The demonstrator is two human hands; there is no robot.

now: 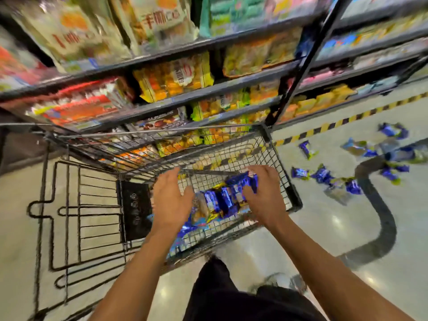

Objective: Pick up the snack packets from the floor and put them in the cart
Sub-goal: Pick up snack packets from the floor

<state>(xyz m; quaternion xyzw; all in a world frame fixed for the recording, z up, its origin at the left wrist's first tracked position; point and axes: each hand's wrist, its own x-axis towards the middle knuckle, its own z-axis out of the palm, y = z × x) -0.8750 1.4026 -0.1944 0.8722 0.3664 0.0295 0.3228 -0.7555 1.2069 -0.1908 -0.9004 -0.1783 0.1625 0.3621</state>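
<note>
Blurred store shelves (162, 75) fill the upper frame, their package labels mostly unreadable. At centre, a wire cart (273, 144) holds blue snack packets (217, 200), partly hidden behind both hands. Over the basket, the left hand (171, 200) has its fingers spread and holds nothing. Its neighbour, the right hand (266, 195), curls its grip around a blue packet (243, 181). More packets on the floor (324, 177) lie scattered at right, smeared by motion blur.
</note>
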